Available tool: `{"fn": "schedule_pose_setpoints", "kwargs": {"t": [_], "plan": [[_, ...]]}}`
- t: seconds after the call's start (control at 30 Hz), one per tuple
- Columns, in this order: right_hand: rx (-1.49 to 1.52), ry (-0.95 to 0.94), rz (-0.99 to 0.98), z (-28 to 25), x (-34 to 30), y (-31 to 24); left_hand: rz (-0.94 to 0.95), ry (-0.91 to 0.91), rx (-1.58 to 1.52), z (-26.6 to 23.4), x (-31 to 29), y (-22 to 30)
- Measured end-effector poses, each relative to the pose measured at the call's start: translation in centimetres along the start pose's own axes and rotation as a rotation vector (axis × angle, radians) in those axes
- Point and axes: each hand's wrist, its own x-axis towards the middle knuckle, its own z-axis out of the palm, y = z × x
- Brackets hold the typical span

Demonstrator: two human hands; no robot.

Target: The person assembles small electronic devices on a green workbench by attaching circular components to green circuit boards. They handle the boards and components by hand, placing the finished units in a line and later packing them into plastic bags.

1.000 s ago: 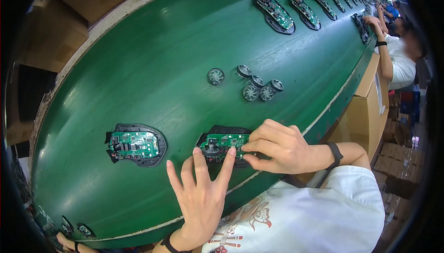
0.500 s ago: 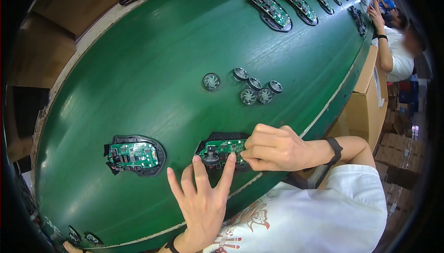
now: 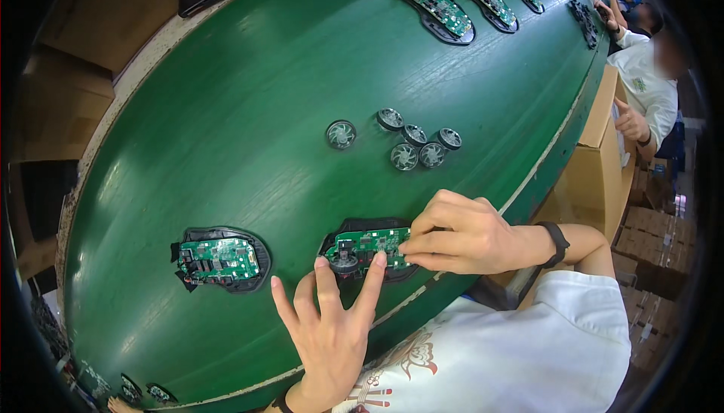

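Just in front of me on the green work surface lies a black mouse-shaped base [image 3: 354, 224] with a green circuit board [image 3: 385, 240] in it. A dark wheel [image 3: 345, 264] sits at the board's left part. My left hand [image 3: 332, 330] has its fingers spread, with one fingertip at the wheel and another on the board's near edge. Over the board's right end, my right hand [image 3: 471, 236] is closed in a pinch; what its fingertips hold, if anything, is hidden. To the left lies a similar base with a circuit board [image 3: 222, 258].
Several loose wheels [image 3: 404, 156] lie beyond my hands, one wheel [image 3: 341, 135] apart. Several board assemblies [image 3: 437, 9] line the far right. An open cardboard box [image 3: 592, 164] stands past the right edge, near another person [image 3: 645, 85]. Cardboard boxes [image 3: 109, 6] stand at left.
My right hand has shifted slightly right and up along the board's end, still pinched. My left hand keeps its place. The person at the right has lowered an arm toward the box.
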Motion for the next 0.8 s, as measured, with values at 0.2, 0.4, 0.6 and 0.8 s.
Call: {"fn": "schedule_pose_setpoints", "kwargs": {"t": [0.2, 0.4, 0.6, 0.8], "plan": [[-0.344, -0.06, -0.228, -0.2, -0.7, -0.4, -0.022, 0.009, -0.041, -0.3, 0.5, 0.4], [-0.478, -0.181, -0.316, -1.6, -0.4, -0.7, -0.12, 0.025, -0.246, -3.1, 0.2, -2.2], [-0.612, -0.198, -0.34, -1.1, 1.6, -1.4, -0.311, 0.021, 0.102, -2.8, -0.1, -6.5], [-0.786, -0.23, -0.32, 1.0, 5.3, -2.0, -0.264, -0.042, -0.052, -3.4, -2.2, -8.3]]}}
